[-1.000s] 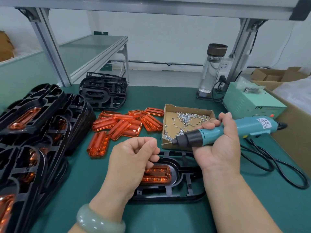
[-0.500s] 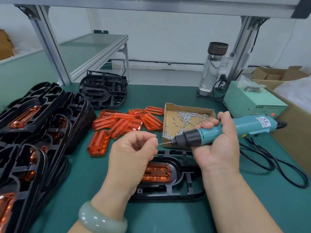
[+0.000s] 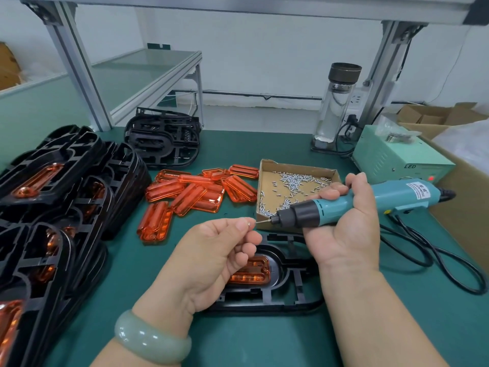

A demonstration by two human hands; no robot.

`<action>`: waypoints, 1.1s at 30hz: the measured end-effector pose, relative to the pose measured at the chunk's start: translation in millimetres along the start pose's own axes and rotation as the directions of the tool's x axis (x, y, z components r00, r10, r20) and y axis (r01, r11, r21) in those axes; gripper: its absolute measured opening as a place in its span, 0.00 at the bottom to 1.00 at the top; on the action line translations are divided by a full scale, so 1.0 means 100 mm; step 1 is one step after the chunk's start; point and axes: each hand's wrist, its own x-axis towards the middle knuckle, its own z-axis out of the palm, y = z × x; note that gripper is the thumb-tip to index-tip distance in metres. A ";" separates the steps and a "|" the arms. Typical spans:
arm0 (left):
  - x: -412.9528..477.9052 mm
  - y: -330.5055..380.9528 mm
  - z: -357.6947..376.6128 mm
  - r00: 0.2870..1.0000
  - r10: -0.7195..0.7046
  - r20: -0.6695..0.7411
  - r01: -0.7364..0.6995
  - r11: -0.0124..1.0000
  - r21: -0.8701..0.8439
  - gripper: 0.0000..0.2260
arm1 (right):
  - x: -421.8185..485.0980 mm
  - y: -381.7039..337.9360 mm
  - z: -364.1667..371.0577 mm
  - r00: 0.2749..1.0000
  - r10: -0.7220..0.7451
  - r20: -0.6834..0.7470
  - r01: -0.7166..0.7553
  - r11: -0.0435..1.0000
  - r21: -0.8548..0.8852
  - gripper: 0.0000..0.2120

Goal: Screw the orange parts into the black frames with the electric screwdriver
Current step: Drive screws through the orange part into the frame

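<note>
A black frame (image 3: 291,298) lies on the green mat in front of me with an orange part (image 3: 251,271) seated in it, partly hidden by my left hand. My left hand (image 3: 211,255) is closed, pinching a small screw (image 3: 250,223) between thumb and forefinger. My right hand (image 3: 346,221) grips the teal electric screwdriver (image 3: 352,203), held nearly level, its bit tip touching the screw. Both hands hover above the frame.
Loose orange parts (image 3: 193,194) lie in a pile beside a cardboard tray of screws (image 3: 293,186). Stacked black frames with orange parts (image 3: 58,207) fill the left side; an empty frame stack (image 3: 164,139) sits behind. A glass bottle (image 3: 336,107), a green power box (image 3: 397,157) and the screwdriver's cable (image 3: 436,266) are at right.
My right hand has brought the screwdriver's bit leftward to my left hand's fingertips. My left hand turned slightly and now presents a screw to the bit.
</note>
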 end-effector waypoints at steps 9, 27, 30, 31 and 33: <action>-0.01 0.00 -0.01 0.999 0.009 0.043 -0.009 1.000 0.003 0.06 | 0.00 0.00 -0.01 1.000 0.002 0.001 -0.002 1.000 0.005 0.10; 0.02 -0.03 0.01 0.951 0.307 -0.027 -0.243 0.801 0.547 0.12 | 0.00 0.01 -0.04 0.995 -0.042 0.086 0.047 0.997 -0.057 0.08; 0.01 -0.04 0.04 0.947 0.318 -0.042 -0.242 0.795 0.556 0.13 | 0.00 0.02 -0.04 0.995 -0.054 0.089 0.058 0.997 -0.048 0.08; 0.01 -0.04 0.04 0.947 0.319 -0.047 -0.239 0.792 0.561 0.14 | 0.00 0.02 -0.04 0.994 -0.057 0.090 0.061 0.997 -0.043 0.08; 0.02 -0.05 0.03 0.949 0.311 -0.050 -0.231 0.795 0.560 0.15 | -0.01 0.02 -0.04 0.994 -0.058 0.091 0.062 0.997 -0.038 0.08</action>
